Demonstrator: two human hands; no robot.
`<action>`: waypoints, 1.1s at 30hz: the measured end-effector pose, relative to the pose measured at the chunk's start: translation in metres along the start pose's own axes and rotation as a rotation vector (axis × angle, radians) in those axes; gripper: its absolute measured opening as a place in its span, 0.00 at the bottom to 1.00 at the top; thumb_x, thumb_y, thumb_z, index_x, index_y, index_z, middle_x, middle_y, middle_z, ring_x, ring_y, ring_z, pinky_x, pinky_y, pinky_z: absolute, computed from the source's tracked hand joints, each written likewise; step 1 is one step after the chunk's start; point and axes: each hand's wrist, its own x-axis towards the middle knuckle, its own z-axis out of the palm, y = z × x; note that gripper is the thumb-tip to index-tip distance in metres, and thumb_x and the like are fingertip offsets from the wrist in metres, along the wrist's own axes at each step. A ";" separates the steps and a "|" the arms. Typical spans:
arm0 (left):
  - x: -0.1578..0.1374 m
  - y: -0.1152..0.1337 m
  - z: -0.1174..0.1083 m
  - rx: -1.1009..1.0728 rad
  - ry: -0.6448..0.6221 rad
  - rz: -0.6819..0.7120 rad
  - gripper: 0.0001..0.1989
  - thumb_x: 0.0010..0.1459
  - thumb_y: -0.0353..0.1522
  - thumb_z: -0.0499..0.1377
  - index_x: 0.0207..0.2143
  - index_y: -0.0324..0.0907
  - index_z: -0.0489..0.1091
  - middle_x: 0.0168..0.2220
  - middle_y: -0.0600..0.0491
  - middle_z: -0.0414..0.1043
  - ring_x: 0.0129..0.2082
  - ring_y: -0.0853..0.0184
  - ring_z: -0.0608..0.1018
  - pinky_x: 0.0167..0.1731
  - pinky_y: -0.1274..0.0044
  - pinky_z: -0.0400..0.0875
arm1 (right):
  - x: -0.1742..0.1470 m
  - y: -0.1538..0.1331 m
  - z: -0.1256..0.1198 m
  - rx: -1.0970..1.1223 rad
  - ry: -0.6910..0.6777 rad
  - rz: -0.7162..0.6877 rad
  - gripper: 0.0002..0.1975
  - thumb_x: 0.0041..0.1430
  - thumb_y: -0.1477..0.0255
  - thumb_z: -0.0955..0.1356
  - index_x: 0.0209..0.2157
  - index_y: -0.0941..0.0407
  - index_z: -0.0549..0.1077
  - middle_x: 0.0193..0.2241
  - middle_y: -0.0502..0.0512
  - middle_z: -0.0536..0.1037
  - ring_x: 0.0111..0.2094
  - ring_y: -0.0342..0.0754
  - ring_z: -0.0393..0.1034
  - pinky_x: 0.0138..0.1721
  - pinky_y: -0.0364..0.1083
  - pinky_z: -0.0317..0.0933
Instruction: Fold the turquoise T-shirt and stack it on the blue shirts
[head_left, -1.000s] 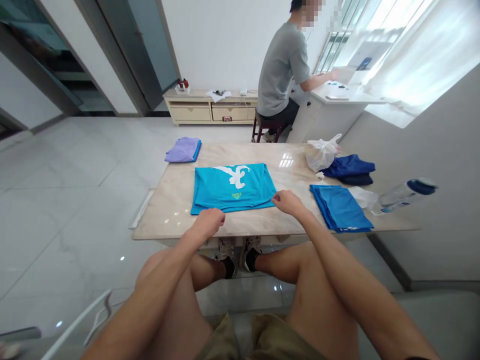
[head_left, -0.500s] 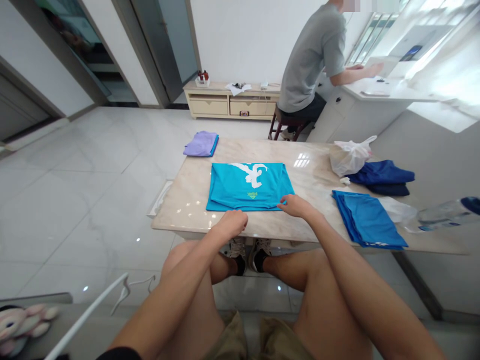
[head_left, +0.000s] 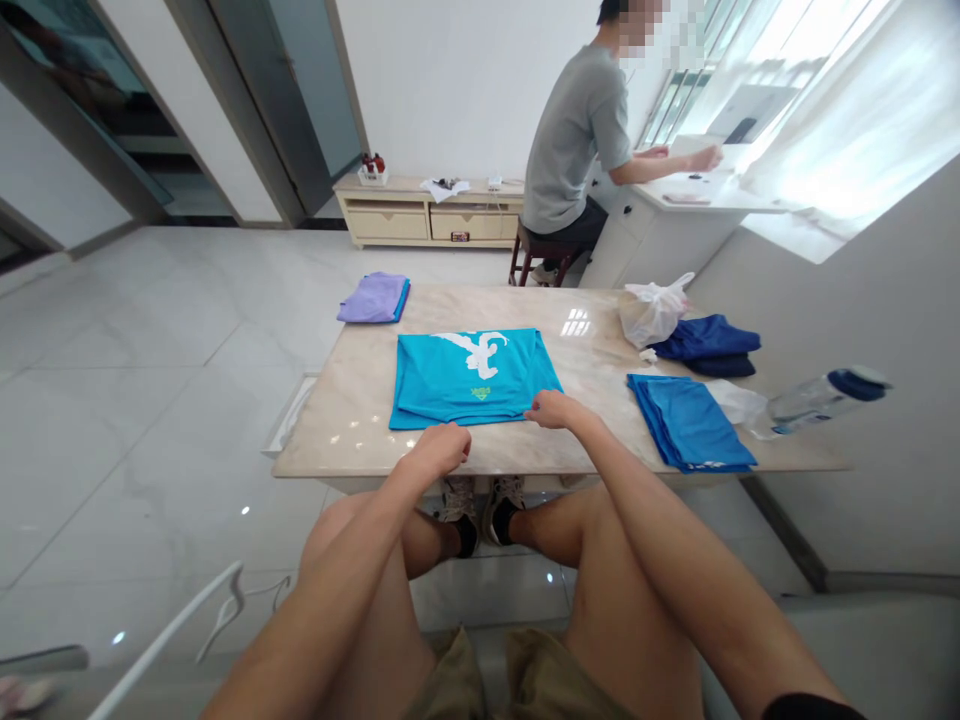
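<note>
A turquoise T-shirt lies folded flat on the marble-topped table, with a white figure print and small green lettering facing up. At its front right corner, my right hand pinches the fabric edge between thumb and fingers. My left hand is curled closed just in front of the shirt's near edge, by the table's front; nothing shows in it. Its fingertips are partly hidden.
On the table are folded purple clothing, folded blue clothing, dark blue clothing, a white plastic bag and a water bottle. White hangers lie at lower left. A person sits beyond.
The view has swung to the right, so the scene sits further left. Both my hands keep about the same place by the shirt. The seated person's hand has shifted.
</note>
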 end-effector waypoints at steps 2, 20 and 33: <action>0.003 -0.002 0.002 0.002 0.005 -0.005 0.11 0.66 0.27 0.64 0.45 0.44 0.86 0.50 0.42 0.87 0.54 0.51 0.86 0.49 0.70 0.77 | 0.001 0.003 0.001 0.015 -0.038 0.007 0.22 0.74 0.55 0.73 0.51 0.61 0.84 0.46 0.72 0.86 0.56 0.70 0.81 0.61 0.62 0.73; 0.007 -0.006 0.005 0.001 0.020 -0.023 0.10 0.66 0.28 0.65 0.45 0.43 0.86 0.50 0.40 0.87 0.54 0.50 0.86 0.48 0.69 0.77 | 0.003 0.012 0.003 0.064 -0.016 -0.021 0.17 0.72 0.58 0.74 0.41 0.59 0.85 0.31 0.64 0.85 0.44 0.64 0.84 0.54 0.58 0.76; 0.002 -0.002 -0.001 -0.021 0.010 -0.036 0.09 0.66 0.28 0.65 0.44 0.43 0.86 0.49 0.40 0.87 0.54 0.50 0.86 0.50 0.68 0.77 | 0.003 0.019 -0.007 0.026 0.000 0.044 0.15 0.75 0.64 0.70 0.44 0.60 0.87 0.42 0.67 0.88 0.48 0.61 0.84 0.52 0.50 0.74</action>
